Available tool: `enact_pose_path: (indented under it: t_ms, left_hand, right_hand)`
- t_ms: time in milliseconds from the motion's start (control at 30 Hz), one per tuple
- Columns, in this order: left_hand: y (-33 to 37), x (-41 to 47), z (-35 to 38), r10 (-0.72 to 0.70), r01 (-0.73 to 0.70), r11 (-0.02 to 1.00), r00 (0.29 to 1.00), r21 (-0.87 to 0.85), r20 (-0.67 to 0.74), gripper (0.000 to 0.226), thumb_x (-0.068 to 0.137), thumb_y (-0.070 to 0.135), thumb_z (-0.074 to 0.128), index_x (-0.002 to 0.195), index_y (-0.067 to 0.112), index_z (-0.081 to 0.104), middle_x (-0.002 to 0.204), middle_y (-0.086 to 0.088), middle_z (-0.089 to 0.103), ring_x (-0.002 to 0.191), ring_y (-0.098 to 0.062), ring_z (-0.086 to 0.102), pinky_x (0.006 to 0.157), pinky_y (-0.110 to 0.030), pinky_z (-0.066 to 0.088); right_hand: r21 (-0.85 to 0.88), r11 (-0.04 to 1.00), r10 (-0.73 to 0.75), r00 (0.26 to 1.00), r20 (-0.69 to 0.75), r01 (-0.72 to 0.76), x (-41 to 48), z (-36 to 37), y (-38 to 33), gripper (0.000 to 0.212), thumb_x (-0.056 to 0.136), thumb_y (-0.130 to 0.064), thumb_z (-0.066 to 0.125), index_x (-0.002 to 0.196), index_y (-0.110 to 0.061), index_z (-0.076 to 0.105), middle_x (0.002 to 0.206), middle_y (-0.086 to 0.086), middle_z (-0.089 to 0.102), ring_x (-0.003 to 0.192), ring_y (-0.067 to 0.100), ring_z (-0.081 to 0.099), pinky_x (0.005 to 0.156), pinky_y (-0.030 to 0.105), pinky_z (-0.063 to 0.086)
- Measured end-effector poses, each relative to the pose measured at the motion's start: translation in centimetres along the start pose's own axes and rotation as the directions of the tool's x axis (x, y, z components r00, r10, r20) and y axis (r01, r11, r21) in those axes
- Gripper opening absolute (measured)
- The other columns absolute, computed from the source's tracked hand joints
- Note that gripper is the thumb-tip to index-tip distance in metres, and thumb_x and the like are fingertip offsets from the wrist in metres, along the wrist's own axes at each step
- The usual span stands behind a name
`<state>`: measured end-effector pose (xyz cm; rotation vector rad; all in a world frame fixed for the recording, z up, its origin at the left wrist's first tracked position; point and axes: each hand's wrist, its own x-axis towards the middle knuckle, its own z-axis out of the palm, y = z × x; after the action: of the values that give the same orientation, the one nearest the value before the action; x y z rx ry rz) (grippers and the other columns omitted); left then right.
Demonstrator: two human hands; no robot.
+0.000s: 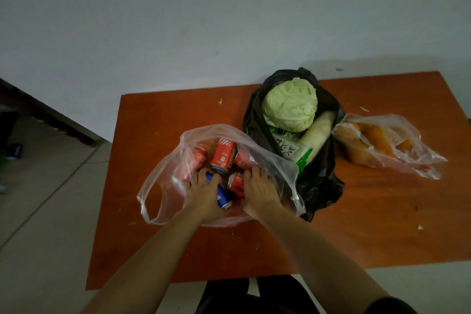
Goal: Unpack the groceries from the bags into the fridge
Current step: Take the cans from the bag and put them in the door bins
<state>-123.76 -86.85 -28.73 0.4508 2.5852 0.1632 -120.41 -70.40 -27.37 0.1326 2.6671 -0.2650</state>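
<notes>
A clear plastic bag lies open on the orange-brown table, holding several red soda cans and a blue can. Both my hands are inside it. My left hand wraps around the blue can. My right hand rests on a red can beside it. Behind, a black bag holds a pale green cabbage, a white radish and a green-and-white packet. The fridge is out of view.
A second clear bag with orange fruit lies at the table's right. Small green scraps dot the tabletop. A white wall stands behind the table. Tiled floor and a dark skirting edge lie to the left.
</notes>
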Motion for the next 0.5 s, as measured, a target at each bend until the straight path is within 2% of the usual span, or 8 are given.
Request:
enact_pose_path:
  t_ms: [67,133,200,300,400,500]
  left_hand:
    - [-0.4,-0.3,-0.7,0.006,-0.007,1.0,1.0,-0.016,-0.029,0.094,0.058,0.084,0.059,0.135,0.033,0.038,0.146,-0.006,0.027,0.137,-0.03,0.026,0.113,-0.052,0.024]
    - [-0.6,-0.8,-1.6,0.009,-0.013,0.999,0.998,-0.053,-0.065,0.099,0.051,0.089,0.05,0.134,0.035,0.04,0.144,-0.004,0.029,0.134,-0.028,0.03,0.111,-0.049,0.026]
    - [-0.4,-1.4,-3.1,0.008,-0.021,0.993,0.993,-0.115,-0.119,0.099,0.049,0.086,0.054,0.134,0.036,0.044,0.145,-0.004,0.029,0.134,-0.029,0.029,0.112,-0.049,0.027]
    - [0.3,-2.4,-6.5,-0.01,-0.045,0.964,0.979,-0.263,-0.206,0.09,0.049,0.076,0.064,0.128,0.036,0.049,0.142,-0.002,0.033,0.13,-0.026,0.032,0.109,-0.046,0.032]
    - [1.2,-3.3,-11.0,-0.072,-0.076,0.902,0.944,-0.424,-0.322,0.081,0.045,0.071,0.065,0.118,0.037,0.052,0.13,0.005,0.04,0.118,-0.014,0.036,0.1,-0.037,0.037]
    - [1.6,-3.5,-15.6,-0.115,-0.189,0.826,0.866,-0.531,-0.487,0.072,0.047,0.062,0.07,0.111,0.033,0.057,0.122,0.004,0.053,0.111,-0.017,0.053,0.096,-0.039,0.047]
  right_hand:
    - [0.065,0.998,-0.003,1.0,-0.023,0.005,-0.4,-0.1,0.2,0.063,0.09,-0.022,0.066,0.143,-0.011,0.034,0.147,0.014,0.037,0.136,0.03,0.04,0.115,0.042,0.032]
    - [0.172,0.985,-0.002,0.999,-0.045,0.01,-0.6,-0.5,0.6,0.06,0.088,-0.02,0.067,0.139,-0.011,0.037,0.143,0.012,0.044,0.133,0.029,0.045,0.112,0.039,0.034]
    - [0.29,0.957,0.002,0.998,-0.068,0.017,-0.6,-1.8,1.1,0.061,0.084,-0.027,0.072,0.133,-0.011,0.039,0.138,0.011,0.049,0.127,0.029,0.05,0.105,0.039,0.04]
    - [0.49,0.87,0.003,0.993,-0.115,0.054,-0.7,-5.0,1.5,0.078,0.08,-0.044,0.079,0.135,-0.006,0.039,0.137,0.013,0.047,0.124,0.032,0.052,0.099,0.042,0.045]
    - [0.601,0.781,-0.023,0.968,-0.248,0.173,-1.0,-9.2,1.7,0.078,0.081,-0.044,0.079,0.136,-0.004,0.039,0.137,0.014,0.045,0.122,0.034,0.053,0.096,0.041,0.045]
    - [0.61,0.725,-0.029,0.9,-0.435,0.319,-1.6,-13.7,2.0,0.08,0.084,-0.045,0.078,0.141,-0.005,0.039,0.135,0.013,0.045,0.122,0.029,0.051,0.097,0.034,0.041]
